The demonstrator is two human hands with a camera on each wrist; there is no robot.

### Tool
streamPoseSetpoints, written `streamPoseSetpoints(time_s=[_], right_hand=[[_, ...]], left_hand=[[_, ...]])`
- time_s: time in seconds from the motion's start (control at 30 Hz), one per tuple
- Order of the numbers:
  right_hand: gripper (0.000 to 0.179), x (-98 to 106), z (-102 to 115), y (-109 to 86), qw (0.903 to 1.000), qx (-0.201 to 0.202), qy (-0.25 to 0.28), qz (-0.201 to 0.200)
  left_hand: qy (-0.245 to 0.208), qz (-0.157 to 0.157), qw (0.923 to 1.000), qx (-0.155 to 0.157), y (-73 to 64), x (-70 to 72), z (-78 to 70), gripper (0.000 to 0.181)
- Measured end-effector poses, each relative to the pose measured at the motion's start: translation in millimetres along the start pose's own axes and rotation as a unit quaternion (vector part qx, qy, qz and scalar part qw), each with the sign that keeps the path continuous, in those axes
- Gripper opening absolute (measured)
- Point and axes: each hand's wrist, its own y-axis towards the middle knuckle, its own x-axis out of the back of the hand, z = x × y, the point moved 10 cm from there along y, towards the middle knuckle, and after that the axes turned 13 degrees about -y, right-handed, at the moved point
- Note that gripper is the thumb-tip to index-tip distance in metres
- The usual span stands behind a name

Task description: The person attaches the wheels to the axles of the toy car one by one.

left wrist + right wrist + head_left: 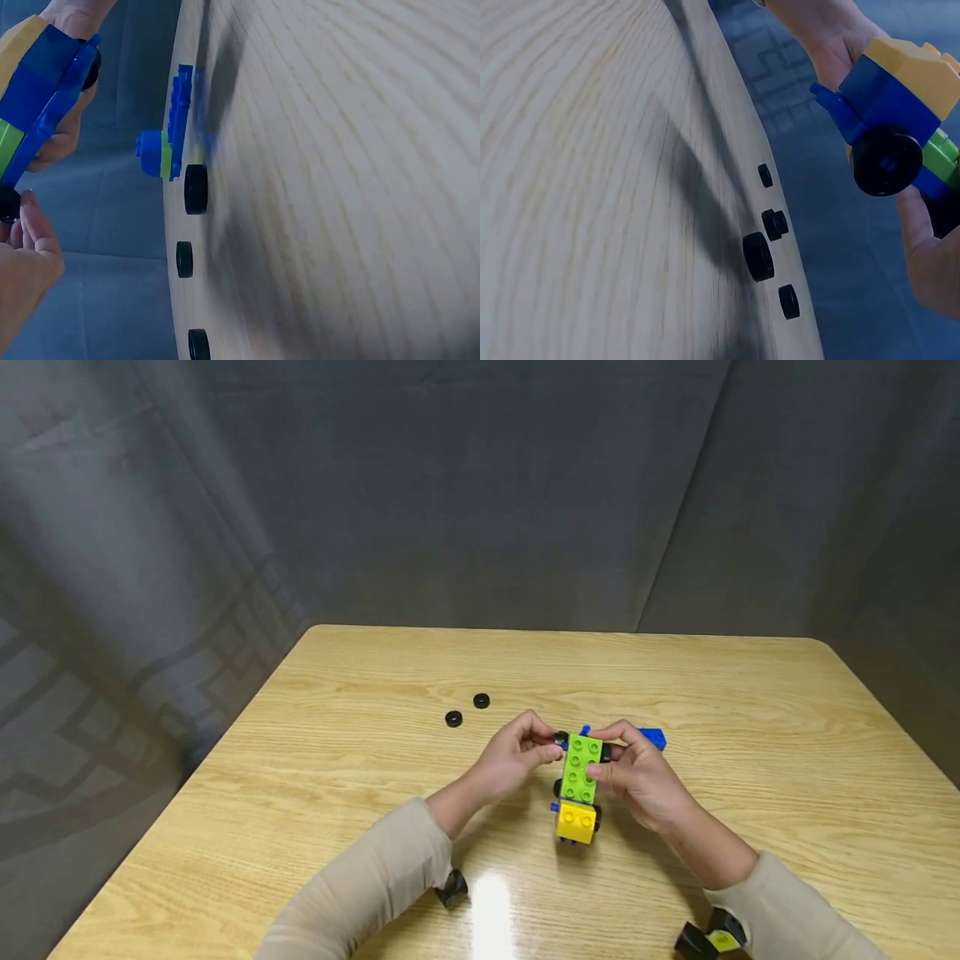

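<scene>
A toy vehicle built of blocks, with a green brick (580,768), a yellow block (576,821) and a blue base (56,105), is held up over the table between both hands. My left hand (517,756) pinches a small black wheel (560,739) at the vehicle's far left corner. On the other side, my right hand (639,777) grips the body, thumb on the green studs and fingers by the far right wheel (606,752). Another black wheel (886,160) sits on the side beneath the yellow block. The right hand partly hides the green brick in the right wrist view.
Two loose black wheels (453,718) lie on the wooden table (360,710) left of the hands. Behind the right hand is a blue toy piece (652,738), seen in the left wrist view as a studded plate (178,120). Several wheels (758,256) show there too. A dark curtain hangs behind.
</scene>
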Motion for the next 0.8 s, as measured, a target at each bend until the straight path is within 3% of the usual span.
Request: streamPoseSetpoints(time_s=[0.1, 0.23, 0.37, 0.63, 0.8], right_hand=[[0.031, -5, 3, 0.2, 0.9995, 0.013, 0.012, 0.025], [0.031, -8, 6, 0.0, 0.9982, 0.031, 0.022, 0.048], [0.031, -10, 8, -0.3, 0.9959, 0.046, 0.04, 0.067], [0.03, -14, 10, 0.4, 0.9918, 0.059, 0.074, 0.086], [0.03, -16, 10, 1.4, 0.9907, 0.066, 0.067, 0.098]], left_hand=[[0.023, 0.01, 0.9997, -0.002, -2.2, -2.0, -3.9, 0.019], [0.022, 0.021, 0.9995, -0.003, -8.9, -7.7, -17.2, 0.016], [0.025, 0.01, 0.9996, -0.001, -16.3, -11.6, -29.8, 0.013], [-0.024, 0.007, 0.9996, 0.01, -15.5, -10.4, -25.6, 0.015], [-0.018, 0.008, 0.9997, 0.01, -16.4, -8.7, -23.1, 0.014]])
